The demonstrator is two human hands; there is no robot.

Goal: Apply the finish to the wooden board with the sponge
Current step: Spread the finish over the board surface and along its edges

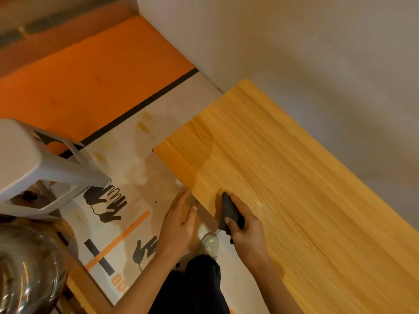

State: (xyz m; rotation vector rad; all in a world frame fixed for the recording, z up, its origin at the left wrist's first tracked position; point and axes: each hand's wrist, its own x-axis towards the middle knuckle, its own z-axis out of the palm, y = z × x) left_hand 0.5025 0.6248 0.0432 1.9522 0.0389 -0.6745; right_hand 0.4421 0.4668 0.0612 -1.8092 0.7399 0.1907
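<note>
A long wooden board (283, 177) with yellow-brown grain runs from the middle to the lower right, leaning against or lying along a grey wall. My right hand (247, 230) grips a dark grey sponge (230, 211) and presses it on the board near its left edge. A wet glossy patch shows just right of the sponge. My left hand (180, 220) rests with fingers together on the board's left edge, holding nothing.
A white plastic stool (34, 164) stands at the left. A shiny metal bowl (27, 268) sits at the lower left. A printed sheet (127, 200) with black hand marks covers the floor beside an orange mat (90, 87). My dark trouser leg and white shoe (209, 243) are below the hands.
</note>
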